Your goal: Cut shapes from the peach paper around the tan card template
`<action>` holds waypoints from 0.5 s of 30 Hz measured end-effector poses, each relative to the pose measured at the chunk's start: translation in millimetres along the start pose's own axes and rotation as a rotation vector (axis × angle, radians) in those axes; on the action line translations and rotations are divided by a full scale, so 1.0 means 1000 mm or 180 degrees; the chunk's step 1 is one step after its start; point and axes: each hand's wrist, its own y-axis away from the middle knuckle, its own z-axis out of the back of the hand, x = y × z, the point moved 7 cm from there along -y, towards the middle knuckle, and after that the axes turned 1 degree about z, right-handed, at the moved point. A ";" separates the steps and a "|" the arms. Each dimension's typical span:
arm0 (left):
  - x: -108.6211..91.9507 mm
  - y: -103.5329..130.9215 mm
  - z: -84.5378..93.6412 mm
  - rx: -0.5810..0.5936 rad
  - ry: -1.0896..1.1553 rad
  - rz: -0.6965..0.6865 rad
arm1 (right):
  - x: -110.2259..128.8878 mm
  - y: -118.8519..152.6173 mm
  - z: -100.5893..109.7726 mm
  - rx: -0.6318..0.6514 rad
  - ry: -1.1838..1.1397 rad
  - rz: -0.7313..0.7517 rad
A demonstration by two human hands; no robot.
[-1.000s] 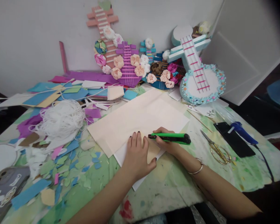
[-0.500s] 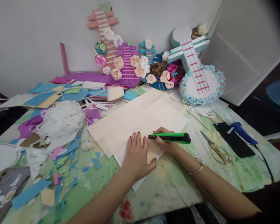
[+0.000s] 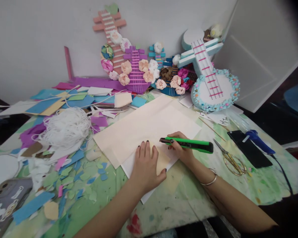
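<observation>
Left hand (image 3: 147, 168) lies palm down, fingers loosely spread, thumb out to the side, grasping nothing; it presses on the paper. Right hand (image 3: 182, 150) is curled around a slim green-and-black plastic utility knife (image 3: 198, 144), front end pointing left. Knife sits above the large pale cream paper sheet (image 3: 144, 119), mid-table; white paper sheet (image 3: 129, 164) shows from under its lower edge, and a small tan paper piece (image 3: 163, 161) lies partly under the left hand.

Main risk: a cut finger. Knife's front end is just beside the left index fingertip, so a slip or leftward push could reach it. Cannot tell if the blade is out, or if the tip touches paper.

Second: paper shift. Only the left hand visibly presses on the layers, near the lower edge; the far part of the cream sheet has no hand on it, so a hard drag could swivel it and skew a line.

Third: pressing too deep could mark the white sheet or the green stained table cover (image 3: 178, 205). Gold-handled metal scissors (image 3: 234, 163) lie apart to the right, low risk.
</observation>
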 end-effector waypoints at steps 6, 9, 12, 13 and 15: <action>0.001 -0.002 -0.001 0.0045 -0.0002 0.0008 | -0.005 -0.010 0.000 -0.0096 -0.1353 -0.0555; 0.001 -0.002 -0.003 0.0056 -0.0016 -0.0002 | -0.008 -0.013 -0.006 0.0077 -0.1503 -0.0758; 0.001 -0.002 -0.003 0.0052 -0.0035 -0.0022 | -0.006 -0.014 -0.010 0.0169 -0.1449 -0.0702; 0.001 -0.001 -0.003 0.0043 -0.0042 -0.0029 | -0.005 -0.014 -0.011 0.0167 -0.1360 -0.0666; 0.001 -0.001 -0.004 0.0016 -0.0056 -0.0044 | -0.002 -0.013 -0.014 0.0179 -0.1097 -0.0578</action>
